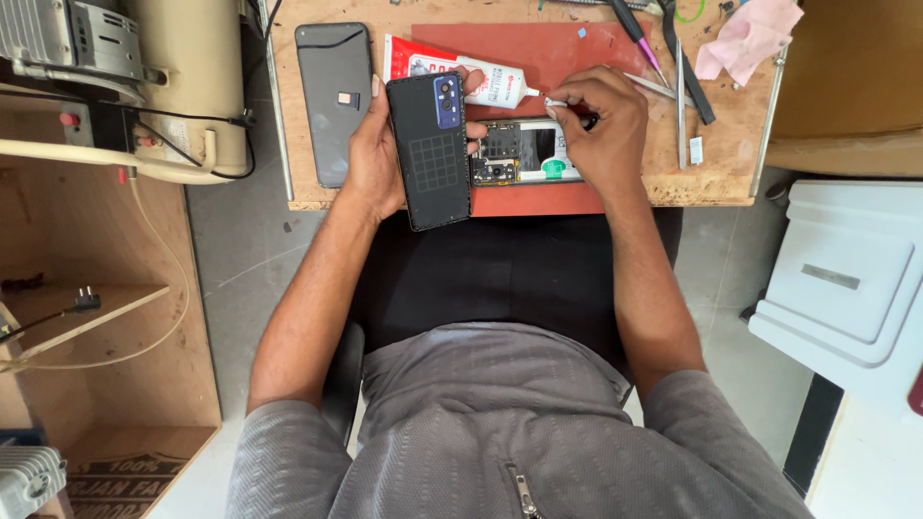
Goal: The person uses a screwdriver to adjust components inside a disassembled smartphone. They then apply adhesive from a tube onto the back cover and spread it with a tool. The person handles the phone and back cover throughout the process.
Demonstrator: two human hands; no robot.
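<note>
left hand (377,144) grips the thin, light phone back cover (430,149) by its edges; right hand (598,130) pinches a small tool over the fragile opened phone (519,154) just beside it.

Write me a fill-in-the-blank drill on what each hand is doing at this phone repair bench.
1. The left hand holds a black phone back cover with a ____ camera block.
2. The right hand works over the opened phone, which lies on a ____ mat.
3. The white glue tube lies ____ the opened phone, farther from the person.
4. A grey phone lies flat to the ____ of the left hand.

Missing words: blue; red; beyond; left
</note>
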